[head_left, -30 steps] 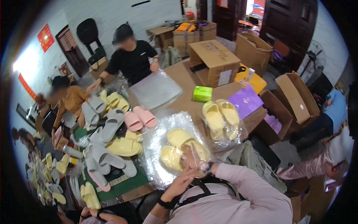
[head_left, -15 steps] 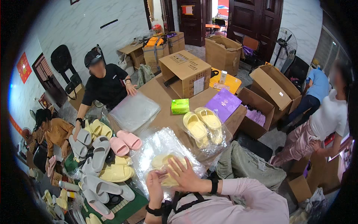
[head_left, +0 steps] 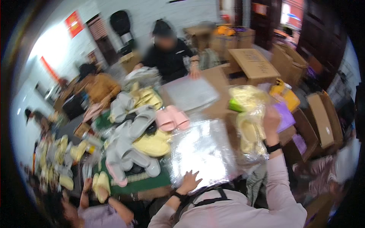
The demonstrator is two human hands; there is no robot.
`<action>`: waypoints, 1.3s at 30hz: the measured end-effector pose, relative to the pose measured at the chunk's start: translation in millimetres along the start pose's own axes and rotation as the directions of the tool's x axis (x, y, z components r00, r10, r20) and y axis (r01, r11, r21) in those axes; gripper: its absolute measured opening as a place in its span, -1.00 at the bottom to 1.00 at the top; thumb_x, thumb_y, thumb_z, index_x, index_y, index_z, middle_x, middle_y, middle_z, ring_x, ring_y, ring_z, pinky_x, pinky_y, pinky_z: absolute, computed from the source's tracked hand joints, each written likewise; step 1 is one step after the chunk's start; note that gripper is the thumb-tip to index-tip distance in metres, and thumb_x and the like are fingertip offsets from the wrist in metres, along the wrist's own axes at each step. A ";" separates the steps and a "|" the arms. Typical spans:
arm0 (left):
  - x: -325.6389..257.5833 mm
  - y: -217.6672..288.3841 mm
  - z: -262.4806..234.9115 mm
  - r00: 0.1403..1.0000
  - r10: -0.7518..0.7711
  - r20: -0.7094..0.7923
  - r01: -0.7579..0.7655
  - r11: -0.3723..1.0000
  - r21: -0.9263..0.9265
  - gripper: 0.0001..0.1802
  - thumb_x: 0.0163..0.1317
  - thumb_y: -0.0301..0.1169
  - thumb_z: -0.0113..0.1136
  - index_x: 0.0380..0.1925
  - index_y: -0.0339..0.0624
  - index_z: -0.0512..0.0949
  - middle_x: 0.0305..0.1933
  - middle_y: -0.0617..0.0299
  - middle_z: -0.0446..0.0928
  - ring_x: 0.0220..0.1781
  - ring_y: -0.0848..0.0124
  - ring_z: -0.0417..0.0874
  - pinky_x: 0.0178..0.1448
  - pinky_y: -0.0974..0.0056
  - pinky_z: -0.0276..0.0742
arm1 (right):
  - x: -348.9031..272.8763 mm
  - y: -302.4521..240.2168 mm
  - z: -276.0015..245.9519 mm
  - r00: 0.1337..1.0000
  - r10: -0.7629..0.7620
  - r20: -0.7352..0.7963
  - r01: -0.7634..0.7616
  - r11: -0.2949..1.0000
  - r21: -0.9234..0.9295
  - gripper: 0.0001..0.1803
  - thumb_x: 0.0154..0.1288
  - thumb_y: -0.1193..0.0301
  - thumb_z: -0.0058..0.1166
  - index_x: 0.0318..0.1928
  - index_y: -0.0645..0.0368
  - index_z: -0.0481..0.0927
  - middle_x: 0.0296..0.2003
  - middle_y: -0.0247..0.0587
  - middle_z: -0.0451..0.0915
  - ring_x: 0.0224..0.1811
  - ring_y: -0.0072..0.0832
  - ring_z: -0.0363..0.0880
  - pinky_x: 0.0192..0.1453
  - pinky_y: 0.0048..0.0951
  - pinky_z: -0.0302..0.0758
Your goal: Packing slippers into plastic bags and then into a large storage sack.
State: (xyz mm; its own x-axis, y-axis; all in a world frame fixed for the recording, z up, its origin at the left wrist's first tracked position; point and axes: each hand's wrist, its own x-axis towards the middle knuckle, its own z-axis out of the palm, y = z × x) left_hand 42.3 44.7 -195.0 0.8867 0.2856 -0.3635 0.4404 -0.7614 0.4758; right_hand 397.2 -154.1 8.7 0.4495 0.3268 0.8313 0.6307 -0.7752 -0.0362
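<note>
Since a moment ago our right hand (head_left: 270, 121) has carried the bagged yellow slippers (head_left: 249, 131), apparently gripped, to centre-right; our left hand (head_left: 189, 180), fingers spread, presses the empty clear bag (head_left: 203, 150) flat.

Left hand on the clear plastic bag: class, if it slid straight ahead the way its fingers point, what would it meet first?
Probably the pink slippers beyond the flat clear plastic bag; the left hand points that way, though blur leaves depth unsure.

left hand (head_left: 189, 180): fingers spread, palm down, low | right hand (head_left: 271, 118): raised, arm extended forward, grasping
</note>
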 end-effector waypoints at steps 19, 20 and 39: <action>-81.0 -183.0 -123.2 0.115 -0.643 -0.757 0.250 0.756 -0.605 0.08 -0.07 -0.11 0.34 0.30 -0.27 -0.13 0.31 -0.34 -0.08 0.36 -0.11 -0.04 0.38 -0.01 -0.12 | -102.7 -75.7 79.7 0.935 0.188 0.301 -0.281 0.910 0.304 -0.37 0.17 0.42 -0.01 0.23 0.35 0.13 0.22 0.14 0.16 0.27 -0.02 0.10 0.33 -0.21 0.05; -84.5 -190.8 -140.8 0.141 -0.658 -0.740 0.329 0.736 -0.592 0.19 -0.14 0.00 0.37 0.34 -0.16 -0.20 0.32 -0.38 -0.15 0.38 -0.15 -0.09 0.39 -0.04 -0.17 | -102.6 -116.3 55.3 0.880 0.142 0.454 -0.387 0.767 0.511 -0.35 0.16 0.44 0.00 0.24 0.34 0.12 0.21 0.15 0.18 0.28 -0.04 0.09 0.35 -0.23 0.01; -83.4 -187.9 -243.6 -0.063 -0.632 -0.772 -0.283 0.753 -0.594 -0.57 0.07 -0.63 0.07 0.02 -0.33 0.35 -0.03 0.05 0.38 -0.01 0.26 0.42 0.11 0.27 0.34 | -278.5 -260.7 25.9 0.198 -0.618 0.760 -0.123 0.754 0.645 -0.47 0.07 0.36 0.01 0.11 0.16 0.35 0.16 -0.05 0.28 0.17 -0.13 0.28 0.08 -0.17 0.38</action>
State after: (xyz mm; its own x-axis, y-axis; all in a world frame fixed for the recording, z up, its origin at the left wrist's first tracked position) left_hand -80.1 305.7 -59.0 -0.2256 0.9129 0.3403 0.1644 -0.3086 0.9369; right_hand 124.0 -29.0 -227.8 0.1800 0.9552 -0.2348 0.8282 -0.2760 -0.4878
